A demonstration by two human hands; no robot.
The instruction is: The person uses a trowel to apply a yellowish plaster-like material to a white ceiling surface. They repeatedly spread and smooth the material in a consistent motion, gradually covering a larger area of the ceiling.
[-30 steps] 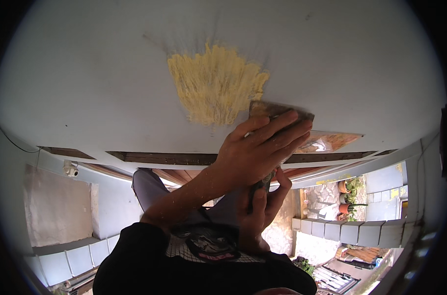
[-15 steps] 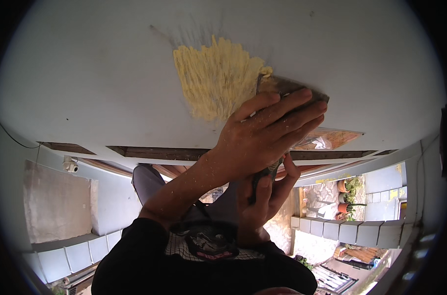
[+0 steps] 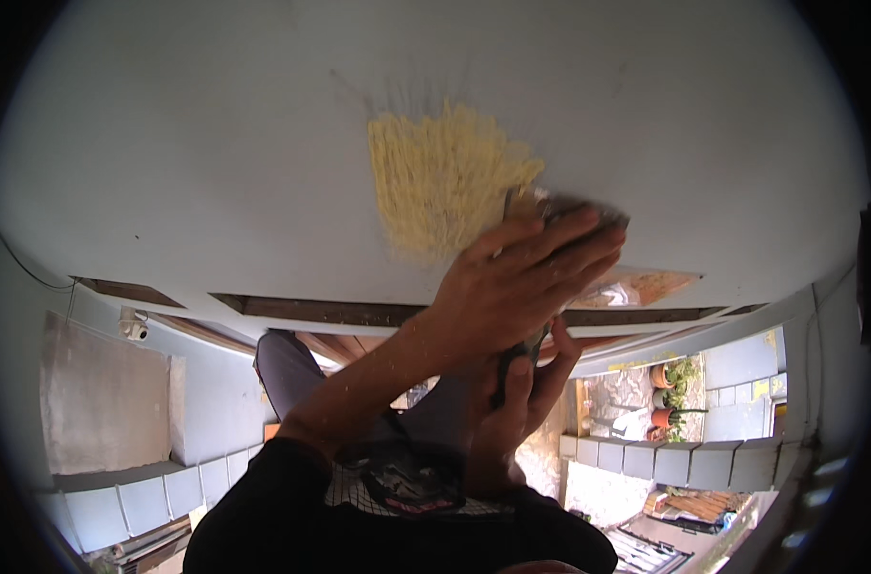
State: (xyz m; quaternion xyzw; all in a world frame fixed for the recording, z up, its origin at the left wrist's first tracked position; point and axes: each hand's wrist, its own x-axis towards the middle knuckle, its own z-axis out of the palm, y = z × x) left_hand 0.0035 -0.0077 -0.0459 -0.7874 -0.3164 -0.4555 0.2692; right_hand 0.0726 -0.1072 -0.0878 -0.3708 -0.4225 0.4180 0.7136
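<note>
A streaky yellow patch of filler [image 3: 435, 182] covers part of a pale grey, flat surface [image 3: 234, 172]. At the patch's lower right, a wide-bladed putty knife [image 3: 524, 203] lies against this surface. My left hand [image 3: 488, 287] rests over the blade, fingers stretched out and pressed flat on it. Below it, my right hand [image 3: 517, 397] is closed around the dark handle. Most of the blade and the upper handle are hidden by my left hand.
Dark, long slots [image 3: 330, 311] run along the surface's near edge. A brown and white piece [image 3: 651, 287] shows right of my left hand. A white security camera [image 3: 134, 325] is mounted at the left. Potted plants [image 3: 662, 418] stand at the right, beyond a tiled ledge [image 3: 675, 461].
The view has shifted, so the yellow patch sits lower and farther right. Relative to the patch, the blade and both hands have moved left and slightly nearer. The grip is unchanged.
</note>
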